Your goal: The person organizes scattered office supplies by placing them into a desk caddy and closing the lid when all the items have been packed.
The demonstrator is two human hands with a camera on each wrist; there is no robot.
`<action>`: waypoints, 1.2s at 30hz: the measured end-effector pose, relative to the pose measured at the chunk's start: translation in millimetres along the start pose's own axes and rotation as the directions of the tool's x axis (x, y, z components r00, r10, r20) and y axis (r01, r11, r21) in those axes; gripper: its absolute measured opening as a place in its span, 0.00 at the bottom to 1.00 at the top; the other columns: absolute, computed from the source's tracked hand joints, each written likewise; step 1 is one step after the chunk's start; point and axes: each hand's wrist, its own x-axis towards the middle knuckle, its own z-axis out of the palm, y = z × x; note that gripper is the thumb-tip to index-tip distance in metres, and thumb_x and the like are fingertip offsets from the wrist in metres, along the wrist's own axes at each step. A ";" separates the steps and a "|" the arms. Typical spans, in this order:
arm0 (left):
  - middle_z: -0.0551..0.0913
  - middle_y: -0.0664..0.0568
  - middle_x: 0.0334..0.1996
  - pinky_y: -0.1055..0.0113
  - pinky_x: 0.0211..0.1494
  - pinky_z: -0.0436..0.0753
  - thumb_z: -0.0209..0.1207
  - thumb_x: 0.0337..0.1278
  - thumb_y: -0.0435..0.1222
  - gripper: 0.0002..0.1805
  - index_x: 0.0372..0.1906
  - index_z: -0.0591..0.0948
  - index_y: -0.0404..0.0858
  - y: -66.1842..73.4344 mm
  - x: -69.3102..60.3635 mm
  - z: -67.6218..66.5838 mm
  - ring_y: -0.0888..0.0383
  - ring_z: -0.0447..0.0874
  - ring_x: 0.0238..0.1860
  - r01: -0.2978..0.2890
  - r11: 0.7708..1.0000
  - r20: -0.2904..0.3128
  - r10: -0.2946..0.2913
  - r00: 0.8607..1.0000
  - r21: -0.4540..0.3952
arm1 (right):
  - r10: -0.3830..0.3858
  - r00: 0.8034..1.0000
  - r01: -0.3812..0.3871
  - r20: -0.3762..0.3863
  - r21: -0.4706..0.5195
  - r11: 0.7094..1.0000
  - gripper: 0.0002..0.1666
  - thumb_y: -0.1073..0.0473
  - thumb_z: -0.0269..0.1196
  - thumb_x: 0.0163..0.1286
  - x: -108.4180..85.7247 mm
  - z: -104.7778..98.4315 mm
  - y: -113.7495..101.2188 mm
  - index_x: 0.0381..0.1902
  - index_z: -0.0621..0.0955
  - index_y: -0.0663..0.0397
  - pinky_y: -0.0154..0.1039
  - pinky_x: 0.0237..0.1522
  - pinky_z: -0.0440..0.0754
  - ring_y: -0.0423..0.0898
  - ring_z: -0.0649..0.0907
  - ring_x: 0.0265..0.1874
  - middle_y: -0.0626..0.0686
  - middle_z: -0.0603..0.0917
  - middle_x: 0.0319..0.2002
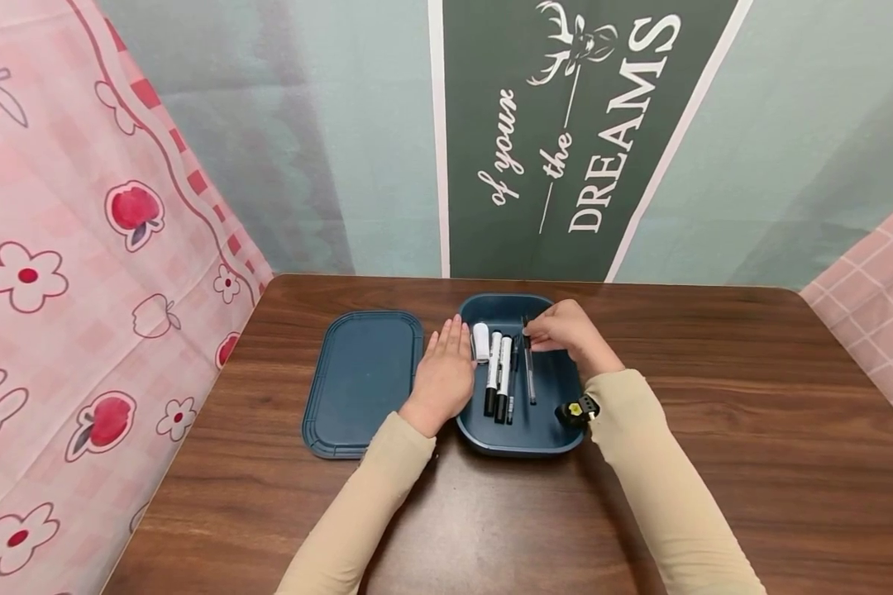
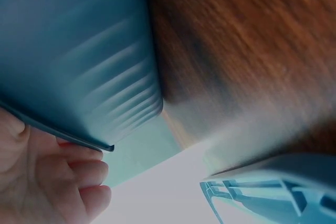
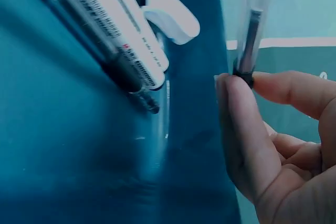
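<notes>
My right hand [image 1: 565,332] pinches a clear pen [image 1: 532,382] with a dark grip, over the right part of a blue box [image 1: 517,451]; the right wrist view shows thumb and fingertips closed on the pen [image 3: 252,38]. Two white markers [image 1: 494,372] with black ends, a thin dark pen [image 1: 512,405] and a white object [image 1: 480,341] lie in the box. My left hand [image 1: 446,376] rests with extended fingers along the box's left rim; the left wrist view shows this hand [image 2: 58,177] at the rim, against the ribbed outer wall [image 2: 105,77].
A blue lid [image 1: 365,384] lies flat on the wooden table [image 1: 446,529], left of the box. Behind the table hangs a green curtain with lettering [image 1: 618,132]; a pink patterned curtain [image 1: 82,248] hangs on the left.
</notes>
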 end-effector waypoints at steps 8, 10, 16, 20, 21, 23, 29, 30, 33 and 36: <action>0.47 0.38 0.73 0.57 0.73 0.49 0.42 0.73 0.43 0.32 0.72 0.53 0.28 0.5 0.6 0.3 0.48 0.43 0.73 0.005 1.000 0.004 -0.005 1.000 0.002 | -0.031 0.999 0.026 -0.032 -0.143 0.989 0.08 0.70 0.64 0.59 2.1 9.9 8.1 0.27 0.82 0.75 0.42 0.33 0.84 0.41 0.83 0.18 0.59 0.83 0.25; 0.47 0.39 0.73 0.57 0.73 0.49 0.41 0.73 0.43 0.32 0.72 0.53 0.28 0.6 0.8 -0.2 0.48 0.43 0.73 0.004 1.000 0.007 -0.004 1.000 0.000 | -0.034 0.999 0.026 -0.043 -0.175 0.984 0.10 0.69 0.64 0.58 1.9 11.8 8.5 0.19 0.81 0.70 0.43 0.34 0.84 0.41 0.84 0.18 0.57 0.82 0.23; 0.46 0.39 0.73 0.57 0.73 0.48 0.40 0.74 0.44 0.32 0.72 0.52 0.29 1.0 0.7 -1.1 0.48 0.43 0.73 0.006 1.000 0.018 -0.006 1.000 0.006 | -0.028 0.997 0.009 -0.068 -0.273 0.962 0.17 0.68 0.65 0.58 0.7 15.6 6.4 0.11 0.75 0.61 0.42 0.32 0.84 0.41 0.83 0.17 0.55 0.81 0.17; 0.47 0.38 0.73 0.58 0.73 0.48 0.40 0.74 0.43 0.31 0.72 0.52 0.28 0.8 0.1 -1.4 0.48 0.43 0.73 0.006 1.000 0.013 -0.006 1.000 0.008 | -0.024 0.997 0.000 -0.072 -0.316 0.949 0.15 0.67 0.65 0.57 0.4 16.6 5.4 0.13 0.77 0.63 0.42 0.32 0.84 0.42 0.83 0.17 0.55 0.81 0.17; 0.47 0.38 0.73 0.58 0.73 0.47 0.40 0.74 0.43 0.31 0.72 0.52 0.28 0.9 0.0 -1.3 0.48 0.43 0.73 0.005 1.000 0.012 -0.005 1.000 0.008 | -0.022 0.997 -0.002 -0.072 -0.320 0.948 0.14 0.67 0.65 0.57 0.5 16.6 5.3 0.14 0.77 0.64 0.42 0.32 0.84 0.42 0.83 0.17 0.55 0.82 0.17; 0.48 0.38 0.73 0.58 0.73 0.49 0.40 0.74 0.42 0.30 0.71 0.54 0.27 1.1 -1.4 -2.5 0.48 0.44 0.73 0.000 1.000 -0.002 0.000 1.000 -0.002 | -0.023 0.997 -0.003 -0.072 -0.334 0.943 0.14 0.67 0.65 0.57 1.0 16.7 5.6 0.14 0.77 0.64 0.42 0.31 0.84 0.42 0.83 0.17 0.55 0.82 0.17; 0.48 0.38 0.73 0.58 0.73 0.48 0.39 0.74 0.43 0.31 0.71 0.53 0.28 0.5 -1.0 -2.3 0.48 0.44 0.73 0.004 1.000 -0.002 -0.004 1.000 -0.007 | -0.037 0.996 0.007 -0.075 -0.363 0.932 0.14 0.66 0.65 0.57 1.7 16.9 6.0 0.13 0.77 0.63 0.42 0.30 0.84 0.44 0.84 0.17 0.56 0.82 0.17; 0.48 0.38 0.73 0.58 0.73 0.48 0.40 0.74 0.43 0.31 0.71 0.53 0.28 0.3 -0.5 -1.6 0.48 0.43 0.73 0.005 1.000 -0.002 -0.005 1.000 -0.005 | -0.039 0.996 0.009 -0.075 -0.364 0.931 0.14 0.66 0.65 0.57 1.6 17.1 6.0 0.13 0.77 0.63 0.42 0.30 0.84 0.44 0.84 0.17 0.56 0.82 0.17; 0.48 0.38 0.73 0.57 0.73 0.49 0.41 0.74 0.43 0.31 0.71 0.53 0.28 0.1 0.5 -0.3 0.48 0.44 0.73 0.003 1.000 -0.007 -0.003 1.000 -0.001 | -0.045 0.996 0.016 -0.071 -0.363 0.932 0.13 0.67 0.64 0.57 1.3 17.2 6.0 0.15 0.79 0.66 0.41 0.29 0.84 0.44 0.84 0.17 0.56 0.83 0.18; 0.49 0.38 0.72 0.57 0.73 0.50 0.42 0.73 0.43 0.31 0.71 0.54 0.28 0.2 0.2 0.0 0.47 0.46 0.73 -0.001 1.000 -0.015 0.001 1.000 0.003 | -0.049 0.996 0.017 -0.075 -0.377 0.926 0.13 0.66 0.64 0.57 1.1 17.4 6.2 0.15 0.80 0.66 0.38 0.27 0.84 0.42 0.84 0.17 0.55 0.83 0.17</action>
